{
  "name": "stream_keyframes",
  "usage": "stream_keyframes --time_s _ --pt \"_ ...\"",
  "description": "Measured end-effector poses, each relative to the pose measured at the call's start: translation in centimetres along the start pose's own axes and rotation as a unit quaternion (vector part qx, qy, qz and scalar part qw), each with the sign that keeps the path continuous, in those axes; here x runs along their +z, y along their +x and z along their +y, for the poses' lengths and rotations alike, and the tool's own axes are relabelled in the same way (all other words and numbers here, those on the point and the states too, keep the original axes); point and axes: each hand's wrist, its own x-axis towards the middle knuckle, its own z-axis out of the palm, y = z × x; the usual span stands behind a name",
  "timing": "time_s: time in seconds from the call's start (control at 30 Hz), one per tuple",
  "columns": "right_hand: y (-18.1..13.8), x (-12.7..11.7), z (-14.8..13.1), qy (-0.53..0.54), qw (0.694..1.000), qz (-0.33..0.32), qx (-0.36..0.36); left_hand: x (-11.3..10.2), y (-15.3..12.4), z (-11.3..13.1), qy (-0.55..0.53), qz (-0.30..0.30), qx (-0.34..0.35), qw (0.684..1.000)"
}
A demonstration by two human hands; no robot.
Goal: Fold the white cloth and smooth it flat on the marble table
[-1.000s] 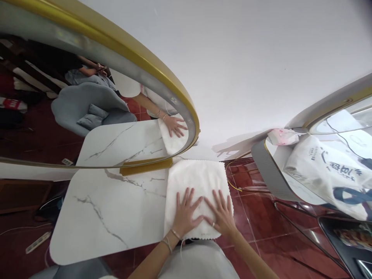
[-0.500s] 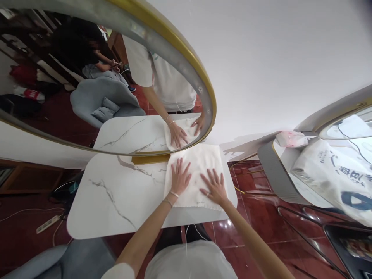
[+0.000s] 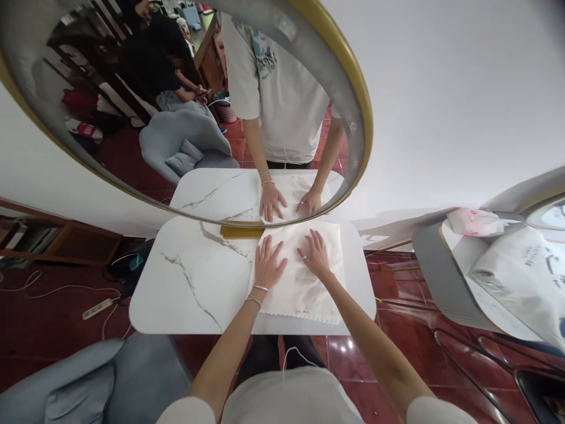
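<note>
A white cloth (image 3: 300, 288) lies spread on the right half of the white marble-patterned table (image 3: 176, 294). My left hand (image 3: 268, 265) rests flat on the cloth's left side, fingers spread and pointing away from me, with bracelets on the wrist. Flat on the upper right part of the cloth is my right hand (image 3: 315, 253), its fingers apart and a ring on one of them. Neither hand grips anything. The cloth's lower edge looks wavy, with small faint markings near it.
A large gold-rimmed mirror (image 3: 368, 118) stands at the table's back, reflecting my arms and a seated person. A second table (image 3: 441, 282) at right bears a tissue pack (image 3: 474, 222) and a white printed bag (image 3: 525, 265). A grey-blue armchair (image 3: 145, 365) is at lower left.
My right hand has slid away from me toward the cloth's upper part. My left hand stays on the left side, its fingers turned slightly. The camera view has shifted, showing more of the mirror.
</note>
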Motion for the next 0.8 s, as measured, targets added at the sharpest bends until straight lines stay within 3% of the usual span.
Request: stream_keyframes --time_s 0.23,0.5,0.67,0.8 --pt "0.4 3.3 -7.6 -0.019 0.994 -0.053 -0.095 -1.4 -3.2 -4.3 0.034 -0.011 -0.05 0.998" --pt "2.6 6.3 -13.8 0.013 0.981 -0.088 -0.171 -3.4 -5.8 -10.1 0.055 0.01 -0.119 0.991" --pt "3.6 8.2 -18.2 0.011 0.979 -0.089 -0.184 -4.9 -6.5 -13.9 0.057 0.025 -0.137 0.989" --pt "4.8 10.2 -21.6 -0.005 0.989 -0.057 -0.139 -5.6 -5.8 -17.3 0.054 0.022 -0.119 0.991"
